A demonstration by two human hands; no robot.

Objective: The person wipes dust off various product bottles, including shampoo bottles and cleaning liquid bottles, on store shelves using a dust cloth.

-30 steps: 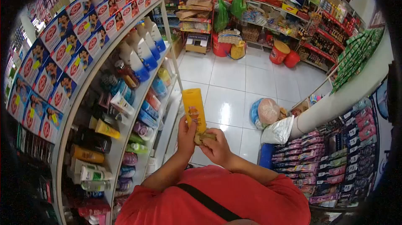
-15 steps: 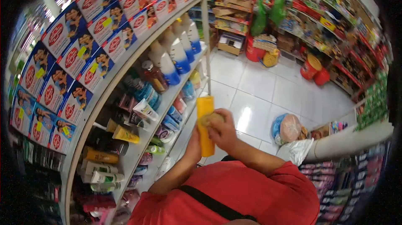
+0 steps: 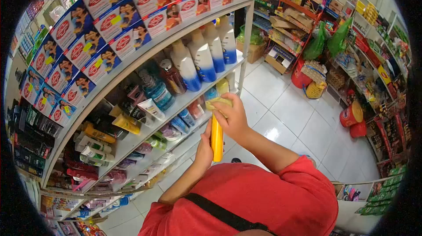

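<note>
Between the two hands, close in front of the red-shirted chest, a yellow bottle stands upright. The left hand grips its lower part from the shelf side, fingers closed around it. The right hand sits over the bottle's top, fingers curled on a yellowish cloth pressed against it. Just beyond, a white shelf carries tubes and a row of white-and-blue bottles.

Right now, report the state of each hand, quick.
Left hand: shut around the tall yellow plastic bottle.
Right hand: shut on a small yellowish cloth at the bottle's top.
</note>
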